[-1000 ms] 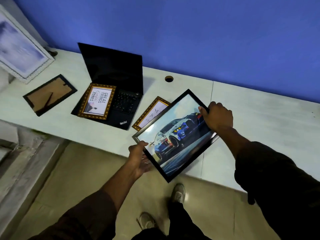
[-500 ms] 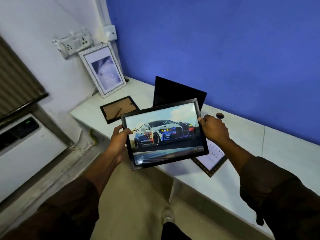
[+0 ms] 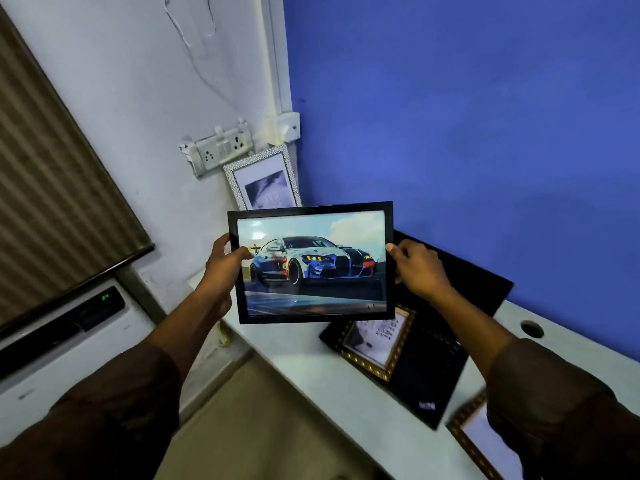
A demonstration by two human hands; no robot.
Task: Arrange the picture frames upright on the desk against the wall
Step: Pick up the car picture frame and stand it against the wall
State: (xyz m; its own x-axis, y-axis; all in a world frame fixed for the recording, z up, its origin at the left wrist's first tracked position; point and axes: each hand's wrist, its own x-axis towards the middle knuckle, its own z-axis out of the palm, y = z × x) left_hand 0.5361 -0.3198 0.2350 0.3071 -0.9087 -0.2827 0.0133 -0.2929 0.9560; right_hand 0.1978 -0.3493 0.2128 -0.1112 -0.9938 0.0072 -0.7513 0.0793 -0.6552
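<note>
I hold a black-framed car picture (image 3: 311,263) upright in the air above the desk's left end. My left hand (image 3: 225,265) grips its left edge and my right hand (image 3: 417,268) grips its right edge. Behind it a white patterned frame (image 3: 265,178) stands upright in the corner against the wall. A gold-edged frame (image 3: 379,341) lies flat on the open laptop (image 3: 436,362). Another gold-edged frame (image 3: 479,441) lies flat at the lower right, partly hidden by my right sleeve.
The white desk (image 3: 311,368) runs along the blue wall, with a cable hole (image 3: 531,328) at the right. A socket strip (image 3: 218,150) hangs on the white wall above the corner. A white appliance (image 3: 69,341) sits at the left under a blind.
I lifted the car picture off the desk, turned it level and carried it left toward the corner. The view swung left with it, and the brown-backed frame is hidden now.
</note>
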